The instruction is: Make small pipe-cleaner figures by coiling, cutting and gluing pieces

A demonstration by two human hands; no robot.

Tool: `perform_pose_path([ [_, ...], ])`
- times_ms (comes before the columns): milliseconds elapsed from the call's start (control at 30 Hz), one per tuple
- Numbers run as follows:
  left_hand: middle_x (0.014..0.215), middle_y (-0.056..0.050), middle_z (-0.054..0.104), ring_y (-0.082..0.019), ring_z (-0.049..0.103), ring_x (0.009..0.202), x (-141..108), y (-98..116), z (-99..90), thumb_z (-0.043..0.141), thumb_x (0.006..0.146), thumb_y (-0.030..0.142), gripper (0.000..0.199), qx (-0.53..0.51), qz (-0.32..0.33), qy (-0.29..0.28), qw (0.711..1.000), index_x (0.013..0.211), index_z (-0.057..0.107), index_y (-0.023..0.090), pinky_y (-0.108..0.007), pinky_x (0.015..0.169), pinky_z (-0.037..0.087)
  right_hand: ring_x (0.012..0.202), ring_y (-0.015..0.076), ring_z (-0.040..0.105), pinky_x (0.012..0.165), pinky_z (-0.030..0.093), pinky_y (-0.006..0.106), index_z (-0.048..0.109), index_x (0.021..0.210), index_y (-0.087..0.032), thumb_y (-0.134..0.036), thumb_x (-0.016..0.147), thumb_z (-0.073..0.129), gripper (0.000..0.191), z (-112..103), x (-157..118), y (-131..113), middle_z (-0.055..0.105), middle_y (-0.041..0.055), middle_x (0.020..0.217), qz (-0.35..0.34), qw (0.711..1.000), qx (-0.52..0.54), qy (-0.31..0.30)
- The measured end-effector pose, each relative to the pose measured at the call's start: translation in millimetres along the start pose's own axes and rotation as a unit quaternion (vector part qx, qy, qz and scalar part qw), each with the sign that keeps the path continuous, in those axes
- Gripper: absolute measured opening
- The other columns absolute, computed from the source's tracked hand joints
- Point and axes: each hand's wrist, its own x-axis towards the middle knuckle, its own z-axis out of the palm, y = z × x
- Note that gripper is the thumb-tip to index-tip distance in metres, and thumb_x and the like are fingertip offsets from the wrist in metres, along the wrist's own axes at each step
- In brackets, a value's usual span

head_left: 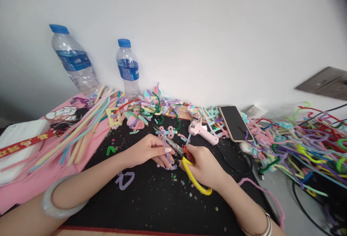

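My left hand (151, 151) is closed with a purple pipe cleaner (168, 158) between its fingers. Gripped in my right hand (207, 165) is a pair of scissors (196, 181) with yellow and red on the handles. Their metal blades point up and left, and lie across the pipe cleaner at my left fingertips; whether they touch it I cannot tell. Just behind the hands lies a pink glue gun (204, 134), its nozzle end toward the left. A small pink and teal pipe-cleaner piece (169, 131) rests beyond the blades. Nearer me is a bent purple loop (126, 180).
A black mat (151, 207) strewn with scraps lies under my hands. Two bottles (128, 69) lean by the wall. Pipe cleaners (89, 120) spread over pink sheeting at left; a tangled heap (295, 152) lies right. A phone (235, 123) sits behind my right hand.
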Motion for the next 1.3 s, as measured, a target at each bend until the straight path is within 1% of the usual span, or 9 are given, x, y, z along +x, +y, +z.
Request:
perform_pose_path([
  [200, 0.08, -0.013, 0.074, -0.019, 0.072, 0.066, -1.3, -5.4, -2.2, 0.059, 0.085, 0.04, 0.031, -0.063, -0.034, -0.076, 0.994, 0.088, 0.069, 0.011, -0.021, 0.057, 0.055, 0.051, 0.0076, 0.028, 0.048, 0.02, 0.022, 0.037, 0.062, -0.019, -0.033, 0.077, 0.056, 0.028, -6.7, -1.3, 0.1, 0.038, -0.0064, 0.054, -0.009, 0.997, 0.059, -0.048],
  [333, 0.074, -0.013, 0.074, -0.02, 0.072, 0.063, -2.8, -4.4, -4.5, 0.056, 0.085, 0.044, 0.036, -0.129, -0.065, -0.133, 0.981, 0.09, 0.068, 0.011, -0.021, 0.053, 0.054, 0.052, 0.0072, 0.027, 0.047, 0.021, 0.021, 0.039, 0.061, -0.018, -0.037, 0.08, 0.054, 0.031, -6.3, -4.8, -0.7, 0.035, -0.0068, 0.053, 0.005, 0.992, 0.105, -0.073],
  [500, 0.072, -0.013, 0.073, -0.02, 0.071, 0.06, -4.7, 0.7, -6.5, 0.056, 0.085, 0.047, 0.039, -0.158, -0.093, -0.175, 0.967, 0.09, 0.068, 0.01, -0.02, 0.051, 0.055, 0.054, 0.0067, 0.024, 0.045, 0.022, 0.019, 0.039, 0.059, -0.017, -0.042, 0.086, 0.046, 0.038, -5.0, -8.5, -5.4, 0.03, -0.006, 0.057, 0.025, 0.973, 0.191, -0.131],
  [667, 0.071, -0.013, 0.073, -0.021, 0.071, 0.059, -5.6, 1.8, -8.0, 0.056, 0.085, 0.047, 0.039, -0.188, -0.112, -0.209, 0.953, 0.095, 0.067, 0.011, -0.021, 0.048, 0.055, 0.048, 0.0054, 0.031, 0.042, 0.024, 0.018, 0.039, 0.062, -0.017, -0.049, 0.087, 0.044, 0.041, -10.4, -10.7, -12.8, 0.032, -0.0059, 0.055, 0.055, 0.947, 0.268, -0.17],
  [900, 0.067, -0.013, 0.073, -0.021, 0.07, 0.055, -7.5, 2.3, -6.7, 0.053, 0.088, 0.038, 0.037, -0.249, -0.115, -0.205, 0.939, 0.098, 0.067, 0.005, -0.024, 0.048, 0.056, 0.033, 0.0043, 0.034, 0.031, 0.027, 0.017, 0.042, 0.061, -0.018, -0.065, 0.084, 0.04, 0.052, -2.5, -14.3, -5.1, 0.038, -0.0071, 0.046, 0.107, 0.878, 0.414, -0.215],
  [1000, 0.065, -0.012, 0.072, -0.019, 0.07, 0.054, -9.0, 3.7, -2.8, 0.049, 0.091, 0.032, 0.035, -0.279, -0.107, -0.171, 0.939, 0.096, 0.068, 0.004, -0.022, 0.047, 0.055, 0.032, 0.0037, 0.035, 0.031, 0.025, 0.015, 0.042, 0.059, -0.018, -0.061, 0.086, 0.042, 0.051, 7.3, -13.3, 2.4, 0.038, -0.0075, 0.043, 0.094, 0.85, 0.476, -0.205],
  [1133, 0.061, -0.01, 0.071, -0.015, 0.067, 0.047, -10.3, 6.7, 3.5, 0.044, 0.092, 0.029, 0.034, -0.305, -0.11, -0.134, 0.937, 0.096, 0.068, 0.006, -0.018, 0.043, 0.053, 0.028, 0.0037, 0.033, 0.028, 0.024, 0.015, 0.043, 0.06, -0.018, -0.061, 0.087, 0.038, 0.052, 14.0, -10.1, 6.4, 0.039, -0.0084, 0.039, 0.102, 0.793, 0.549, -0.245],
  [1200, 0.058, -0.01, 0.07, -0.014, 0.065, 0.044, -11.5, 8.7, 6.3, 0.041, 0.094, 0.031, 0.038, -0.294, -0.123, -0.113, 0.941, 0.09, 0.069, 0.006, -0.017, 0.041, 0.051, 0.026, 0.0041, 0.033, 0.027, 0.025, 0.015, 0.044, 0.06, -0.018, -0.063, 0.086, 0.039, 0.052, 14.4, -8.5, 5.5, 0.04, -0.0084, 0.038, 0.121, 0.77, 0.568, -0.264],
  [1300, 0.054, -0.011, 0.067, -0.014, 0.063, 0.04, -14.7, 11.8, 8.7, 0.04, 0.094, 0.034, 0.045, -0.257, -0.14, -0.073, 0.953, 0.072, 0.068, 0.005, -0.016, 0.036, 0.049, 0.025, 0.0037, 0.033, 0.026, 0.026, 0.015, 0.043, 0.057, -0.018, -0.063, 0.085, 0.038, 0.054, 14.7, -6.6, 2.2, 0.04, -0.0081, 0.037, 0.132, 0.753, 0.584, -0.272],
])
